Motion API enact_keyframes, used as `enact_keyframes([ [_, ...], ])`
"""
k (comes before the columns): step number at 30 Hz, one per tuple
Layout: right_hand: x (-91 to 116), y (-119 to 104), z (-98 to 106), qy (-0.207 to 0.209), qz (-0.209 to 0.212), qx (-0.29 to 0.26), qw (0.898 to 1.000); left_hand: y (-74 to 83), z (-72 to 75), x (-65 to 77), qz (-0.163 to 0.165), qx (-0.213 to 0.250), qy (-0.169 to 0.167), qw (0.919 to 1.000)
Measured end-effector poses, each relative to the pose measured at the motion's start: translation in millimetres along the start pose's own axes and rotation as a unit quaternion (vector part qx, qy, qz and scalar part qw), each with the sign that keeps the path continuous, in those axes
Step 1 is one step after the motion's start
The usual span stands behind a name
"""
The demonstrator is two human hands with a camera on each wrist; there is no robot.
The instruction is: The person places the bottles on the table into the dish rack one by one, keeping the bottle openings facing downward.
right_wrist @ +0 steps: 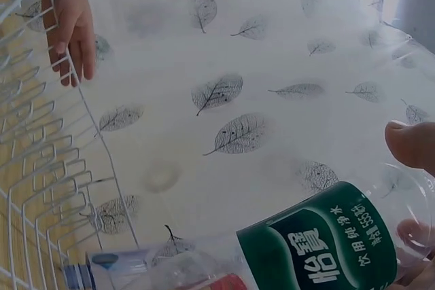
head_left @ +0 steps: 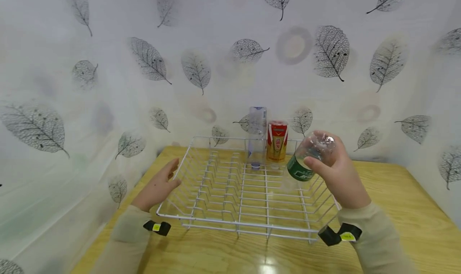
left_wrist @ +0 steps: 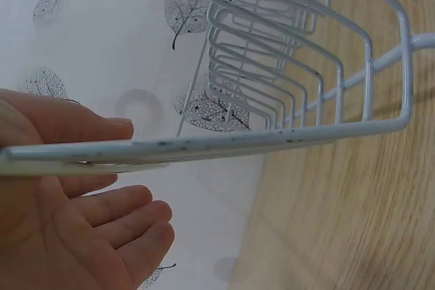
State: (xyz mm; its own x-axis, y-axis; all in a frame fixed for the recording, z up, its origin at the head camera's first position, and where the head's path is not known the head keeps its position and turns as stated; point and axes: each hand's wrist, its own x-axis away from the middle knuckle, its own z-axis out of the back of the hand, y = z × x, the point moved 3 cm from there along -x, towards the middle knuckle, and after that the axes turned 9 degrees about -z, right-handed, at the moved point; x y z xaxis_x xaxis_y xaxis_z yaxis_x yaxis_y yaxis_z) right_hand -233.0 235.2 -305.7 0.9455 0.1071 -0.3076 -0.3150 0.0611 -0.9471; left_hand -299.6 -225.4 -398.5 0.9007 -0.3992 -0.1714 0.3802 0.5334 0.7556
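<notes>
My right hand (head_left: pixel 336 170) grips a clear plastic bottle (head_left: pixel 302 162) by its base end, above the right part of a white wire dish rack (head_left: pixel 252 227). This bottle has a green label (right_wrist: pixel 319 246) and is tilted, base up. At the rack's left side is my left hand (head_left: pixel 158 186), its fingers extended and holding nothing; in the left wrist view the rack's rim (left_wrist: pixel 285 138) crosses in front of the palm. Another clear bottle (head_left: pixel 257 134) stands upside down at the back of the rack, its blue cap (head_left: pixel 255 166) lowest. Beside it is a red and gold can (head_left: pixel 277 142).
The rack stands on a light wooden table (head_left: pixel 201 254). A row of upright wire loops (head_left: pixel 230 186) runs along its left half. Behind and at the sides hangs a whitish sheet (head_left: pixel 223 10) printed with dark leaves.
</notes>
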Motion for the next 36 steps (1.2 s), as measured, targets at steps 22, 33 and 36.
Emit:
enact_keyframes([
  [22, -97, 52, 44, 0.052, -0.132, 0.206, 0.968, -16.5, -8.4, -2.2, -0.019, 0.185, -0.012, 0.9825],
  [33, -132, 61, 35, 0.045, -0.179, 0.22, 0.958, -17.6, -8.5, -2.0, -0.009, 0.216, -0.01, 0.9762],
  [36, -138, 65, 34, 0.042, -0.187, 0.231, 0.954, -19.5, -9.2, -2.8, -0.007, 0.218, -0.009, 0.9759],
])
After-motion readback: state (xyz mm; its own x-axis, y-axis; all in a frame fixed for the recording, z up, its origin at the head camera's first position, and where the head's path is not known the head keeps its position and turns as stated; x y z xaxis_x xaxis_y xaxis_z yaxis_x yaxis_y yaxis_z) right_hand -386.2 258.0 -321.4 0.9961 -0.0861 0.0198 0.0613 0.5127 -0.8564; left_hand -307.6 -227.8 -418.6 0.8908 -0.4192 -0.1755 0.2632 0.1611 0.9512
